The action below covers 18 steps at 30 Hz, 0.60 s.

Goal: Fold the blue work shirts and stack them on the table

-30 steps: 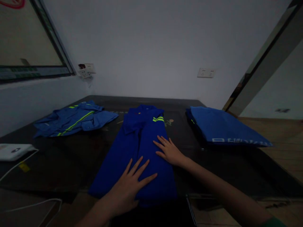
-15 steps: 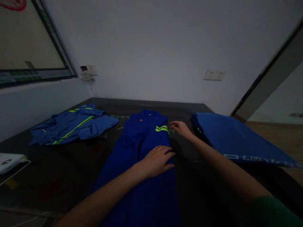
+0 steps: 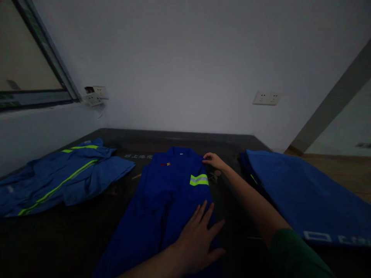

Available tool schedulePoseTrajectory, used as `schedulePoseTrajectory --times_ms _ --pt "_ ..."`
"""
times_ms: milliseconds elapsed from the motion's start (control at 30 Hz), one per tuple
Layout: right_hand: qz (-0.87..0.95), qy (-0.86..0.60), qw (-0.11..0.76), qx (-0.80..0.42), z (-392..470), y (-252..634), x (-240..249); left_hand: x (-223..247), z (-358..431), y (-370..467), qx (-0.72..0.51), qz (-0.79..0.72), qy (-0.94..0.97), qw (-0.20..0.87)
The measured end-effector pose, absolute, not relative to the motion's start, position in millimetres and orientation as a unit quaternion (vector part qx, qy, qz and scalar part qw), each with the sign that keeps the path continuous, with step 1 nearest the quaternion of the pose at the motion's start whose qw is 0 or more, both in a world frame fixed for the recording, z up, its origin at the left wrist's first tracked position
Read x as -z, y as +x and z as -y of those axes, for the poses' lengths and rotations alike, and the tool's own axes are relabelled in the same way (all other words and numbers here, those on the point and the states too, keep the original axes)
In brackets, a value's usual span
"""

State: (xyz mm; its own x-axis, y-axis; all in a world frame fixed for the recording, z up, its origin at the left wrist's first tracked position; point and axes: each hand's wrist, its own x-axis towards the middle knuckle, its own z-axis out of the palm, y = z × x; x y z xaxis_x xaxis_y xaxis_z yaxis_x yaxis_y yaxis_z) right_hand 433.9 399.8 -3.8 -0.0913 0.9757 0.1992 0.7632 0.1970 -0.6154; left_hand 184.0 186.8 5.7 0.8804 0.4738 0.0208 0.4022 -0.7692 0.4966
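Observation:
A royal-blue work uniform (image 3: 179, 185) lies lengthwise in front of me, collar at the far end. It carries a small red-and-yellow badge on the chest and a yellow-and-grey reflective band on its right side. My left hand (image 3: 199, 235) rests over its lower right part, palm down with fingers spread. At the right shoulder, my right hand (image 3: 213, 159) has thumb and fingers pinched together on the cloth's edge. The near end of the uniform is partly hidden beneath my left forearm.
The dark table (image 3: 232, 144) reaches the wall. A crumpled blue garment (image 3: 69, 173) with yellow stripes lies left. On the right is a blue bag-like sheet (image 3: 304, 193) with white lettering, with dark cloth under it. Wall sockets (image 3: 266, 98) are behind.
My right hand has moved left onto the uniform's shoulder and pinched it. My left hand has come nearer to me, its fingers spreading wider. The view has shifted closer.

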Motion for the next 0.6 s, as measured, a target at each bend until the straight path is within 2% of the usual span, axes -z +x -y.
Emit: schedulePoseTrajectory --times_ms 200,300,367,500,600 --pt "0.651 -0.528 0.373 -0.398 -416 450 -12 -8 -189 184 -0.071 -0.216 0.931 0.287" --pt "0.657 -0.5 0.361 -0.434 -424 452 -22 -10 -190 184 -0.064 -0.211 0.933 0.285" --pt "0.695 -0.507 0.319 -0.398 -430 452 -27 -13 -190 184 -0.06 -0.203 0.934 0.287" --pt "0.778 -0.547 0.178 -0.251 -443 446 -27 -17 -190 184 -0.055 -0.185 0.932 0.306" --pt "0.783 -0.569 0.144 -0.206 -446 439 -18 -21 -189 185 -0.058 -0.167 0.931 0.319"
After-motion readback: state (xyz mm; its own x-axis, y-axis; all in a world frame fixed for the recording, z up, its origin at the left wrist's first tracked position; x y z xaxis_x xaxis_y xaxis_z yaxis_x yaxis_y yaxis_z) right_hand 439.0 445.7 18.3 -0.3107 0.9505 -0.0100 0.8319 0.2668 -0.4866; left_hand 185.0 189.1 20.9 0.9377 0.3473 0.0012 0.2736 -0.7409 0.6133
